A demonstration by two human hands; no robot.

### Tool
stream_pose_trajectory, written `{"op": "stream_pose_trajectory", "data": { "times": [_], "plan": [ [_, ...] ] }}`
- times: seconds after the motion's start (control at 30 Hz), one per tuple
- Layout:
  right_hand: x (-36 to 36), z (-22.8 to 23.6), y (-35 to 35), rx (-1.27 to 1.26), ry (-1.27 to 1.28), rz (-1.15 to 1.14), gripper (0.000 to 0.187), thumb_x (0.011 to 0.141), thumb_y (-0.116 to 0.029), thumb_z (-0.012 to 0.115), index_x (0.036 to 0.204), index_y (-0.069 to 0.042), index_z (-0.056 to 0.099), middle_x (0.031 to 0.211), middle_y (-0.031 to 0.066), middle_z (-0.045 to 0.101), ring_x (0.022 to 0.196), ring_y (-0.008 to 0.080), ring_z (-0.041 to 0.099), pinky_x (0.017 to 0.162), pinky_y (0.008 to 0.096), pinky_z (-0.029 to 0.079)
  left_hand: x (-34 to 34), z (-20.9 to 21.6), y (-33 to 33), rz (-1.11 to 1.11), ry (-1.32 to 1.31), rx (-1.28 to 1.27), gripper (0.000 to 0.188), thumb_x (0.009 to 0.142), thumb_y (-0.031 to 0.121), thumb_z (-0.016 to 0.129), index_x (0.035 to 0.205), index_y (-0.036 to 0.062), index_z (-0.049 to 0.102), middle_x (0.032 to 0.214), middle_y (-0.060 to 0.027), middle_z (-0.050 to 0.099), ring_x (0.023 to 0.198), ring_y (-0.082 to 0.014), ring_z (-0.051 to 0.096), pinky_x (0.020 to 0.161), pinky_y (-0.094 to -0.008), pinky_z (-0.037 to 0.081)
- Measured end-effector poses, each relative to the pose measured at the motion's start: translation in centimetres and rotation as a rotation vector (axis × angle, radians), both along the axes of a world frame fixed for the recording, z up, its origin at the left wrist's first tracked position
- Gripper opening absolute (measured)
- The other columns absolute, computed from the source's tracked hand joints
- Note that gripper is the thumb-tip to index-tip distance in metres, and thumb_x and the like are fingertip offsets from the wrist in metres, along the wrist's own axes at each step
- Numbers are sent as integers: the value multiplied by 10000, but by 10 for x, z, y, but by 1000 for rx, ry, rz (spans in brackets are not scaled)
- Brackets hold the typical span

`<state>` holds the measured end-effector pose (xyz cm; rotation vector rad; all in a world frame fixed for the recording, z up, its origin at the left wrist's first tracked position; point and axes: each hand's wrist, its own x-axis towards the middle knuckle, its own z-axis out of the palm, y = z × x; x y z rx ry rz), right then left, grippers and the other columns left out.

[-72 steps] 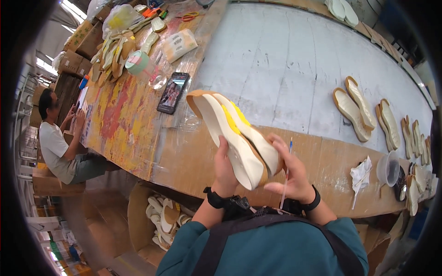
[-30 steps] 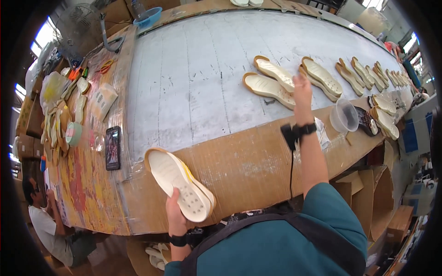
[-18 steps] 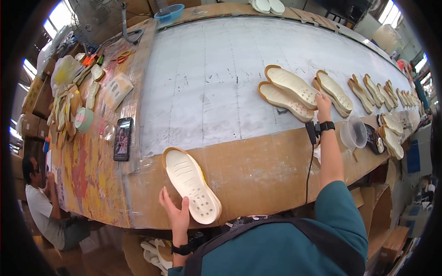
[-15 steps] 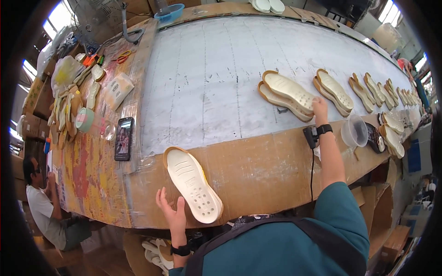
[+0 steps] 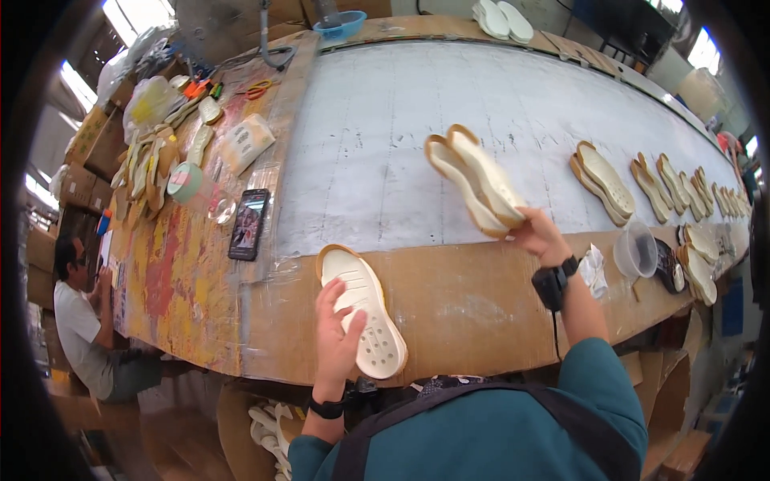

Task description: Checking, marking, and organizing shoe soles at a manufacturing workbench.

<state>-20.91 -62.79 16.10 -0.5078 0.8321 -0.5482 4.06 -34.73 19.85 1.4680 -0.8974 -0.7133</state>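
A cream shoe sole [image 5: 377, 321] with a tan rim lies on the brown cardboard near the front edge, its holed end toward me. Over its left side is my left hand [image 5: 337, 345], fingers spread; whether they touch the sole I cannot tell. My right hand [image 5: 539, 236] pinches the near end of a pair of cream soles with tan rims [image 5: 485, 180], held together and tilted above the white table surface. The pair is slightly blurred by motion. A black device with a cable [image 5: 550, 287] is on the right wrist.
More paired soles [image 5: 605, 180] form a row along the right. Beside them are a clear plastic tub [image 5: 634, 248] and crumpled white tissue [image 5: 593, 271]. On the left table are a phone [image 5: 249, 224], a bottle [image 5: 188, 184] and piled sole pieces [image 5: 144, 172]. A person [image 5: 84, 321] sits at left.
My right hand has lifted the pair of soles off the white surface and brought it leftward. My left hand has moved from beside the single sole to over it.
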Motion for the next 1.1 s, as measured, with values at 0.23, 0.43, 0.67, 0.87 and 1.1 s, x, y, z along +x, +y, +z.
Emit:
{"op": "stream_pose_trajectory", "data": {
  "times": [0.23,0.43,0.67,0.87,1.1],
  "plan": [
    [56,28,95,130,-507,337,500,798,-207,512,1252,-65,360,1202,110,455,1063,265,472,856,464,390,-25,35,-31,-235,222,-61,621,794,101,566,1316,57,233,1311,-97,280,1190,-206,319,902,-331,343],
    [71,50,125,-270,-402,377,683,739,-116,595,1315,-32,239,1271,104,384,1129,222,425,933,360,341,-29,39,-33,-221,328,-241,691,824,173,553,1331,15,111,1301,-117,292,1199,-215,307,928,-341,317],
    [76,92,147,-1411,128,463,866,607,-171,743,1310,-27,256,1297,193,331,1200,289,323,964,330,298,-30,33,-40,74,958,-324,511,901,368,356,1283,42,263,1282,-99,365,1167,-249,373,974,-408,297],
    [101,96,166,-1360,30,109,902,587,-169,753,1312,-11,241,1312,180,328,1221,268,316,911,300,351,-27,31,-47,-3,1158,-409,473,923,333,265,1296,46,224,1309,-124,325,1195,-275,345,1006,-421,274],
    [100,96,162,-1586,70,80,785,650,-91,657,1304,2,233,1291,174,349,1168,267,397,924,307,358,-16,26,-39,-90,1136,-462,454,913,273,303,1288,22,258,1305,-142,332,1197,-290,338,1011,-433,258]
  ]
}}
